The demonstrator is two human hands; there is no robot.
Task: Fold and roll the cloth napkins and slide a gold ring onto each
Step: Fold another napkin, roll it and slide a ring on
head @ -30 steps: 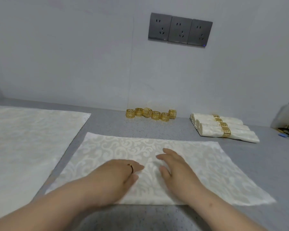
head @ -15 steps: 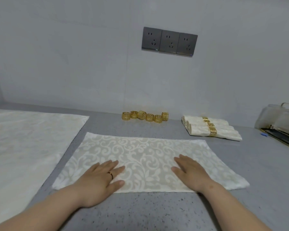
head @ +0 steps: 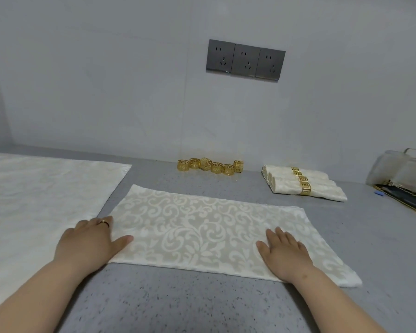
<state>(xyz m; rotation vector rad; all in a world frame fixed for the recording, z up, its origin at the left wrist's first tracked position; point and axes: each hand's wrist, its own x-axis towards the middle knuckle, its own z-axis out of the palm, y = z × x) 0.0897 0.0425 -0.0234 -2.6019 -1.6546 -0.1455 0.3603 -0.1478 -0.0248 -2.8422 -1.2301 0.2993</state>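
As the folded napkin [head: 202, 227] lies near the bench's [head: 202, 306] front edge, its long axis runs left to right between my hands: right hand [head: 283, 253] pressing flat, left hand [head: 91, 241] at the left end, grip unclear.

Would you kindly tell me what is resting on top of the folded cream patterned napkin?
On the cream patterned napkin, only two hands: the left hand flat on its left end, the right hand flat near its right end. Cloth under the palms is covered.
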